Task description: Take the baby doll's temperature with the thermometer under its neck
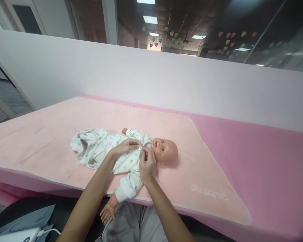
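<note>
A baby doll (168, 152) lies on its back with its head to the right, dressed in a white romper (125, 160) with small printed figures. Just below the doll's chin, my left hand (127, 146) pinches the front edge of the romper between thumb and fingers. Close beside it, my right hand (146, 163) has its fingers curled and pinched on the same collar area. What exactly sits between the fingertips is too small to make out. One doll arm (110, 206) hangs over the near edge; the romper's leg part lies loose at the left.
Under the doll, a peach mat (53, 134) covers part of a pink padded table top (257, 161). A white panel (151, 77) rises behind, with dark glass above it. At the lower left, a white device (19, 235) with a cable rests near my lap.
</note>
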Motion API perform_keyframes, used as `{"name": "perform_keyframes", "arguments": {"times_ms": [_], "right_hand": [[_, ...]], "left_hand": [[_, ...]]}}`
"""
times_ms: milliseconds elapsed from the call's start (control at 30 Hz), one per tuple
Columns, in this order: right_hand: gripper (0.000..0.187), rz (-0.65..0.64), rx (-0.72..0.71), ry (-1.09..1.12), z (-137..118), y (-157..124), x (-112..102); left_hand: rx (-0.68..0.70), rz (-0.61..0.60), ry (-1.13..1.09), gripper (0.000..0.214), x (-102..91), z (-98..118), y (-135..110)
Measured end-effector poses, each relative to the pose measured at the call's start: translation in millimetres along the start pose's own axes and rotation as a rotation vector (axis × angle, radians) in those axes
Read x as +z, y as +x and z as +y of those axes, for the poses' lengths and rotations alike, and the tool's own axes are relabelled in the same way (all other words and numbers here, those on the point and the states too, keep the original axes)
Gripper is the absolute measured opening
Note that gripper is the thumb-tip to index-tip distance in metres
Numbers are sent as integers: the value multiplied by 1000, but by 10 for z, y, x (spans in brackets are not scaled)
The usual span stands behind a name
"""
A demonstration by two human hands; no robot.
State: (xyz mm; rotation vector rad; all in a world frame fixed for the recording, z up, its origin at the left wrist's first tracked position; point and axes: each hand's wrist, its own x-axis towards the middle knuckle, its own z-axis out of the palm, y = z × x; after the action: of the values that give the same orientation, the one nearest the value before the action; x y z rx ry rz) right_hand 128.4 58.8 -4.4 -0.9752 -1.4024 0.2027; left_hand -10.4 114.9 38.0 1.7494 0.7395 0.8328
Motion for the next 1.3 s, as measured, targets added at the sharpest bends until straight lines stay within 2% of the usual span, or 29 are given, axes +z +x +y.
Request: {"name": "perform_keyframes", "arguments": {"times_ms": [167, 267, 400, 1000, 1300], "right_hand": [[21, -10, 2, -4, -15, 28, -9], [23, 7, -1, -11, -3, 39, 4], [23, 8, -9, -9, 28, 33, 28], [21, -60, -9, -22, 54, 15, 39], [21, -97, -21, -43, 76, 1, 37]], "left_hand": [[12, 20, -83, 17, 20, 13, -13], [-2, 80, -125, 22, 11, -14, -13], [-13, 83, -162, 29, -3, -44, -12], [9, 38, -157, 30, -42, -105, -1], [-21, 109, -104, 30, -31, -134, 16]]}}
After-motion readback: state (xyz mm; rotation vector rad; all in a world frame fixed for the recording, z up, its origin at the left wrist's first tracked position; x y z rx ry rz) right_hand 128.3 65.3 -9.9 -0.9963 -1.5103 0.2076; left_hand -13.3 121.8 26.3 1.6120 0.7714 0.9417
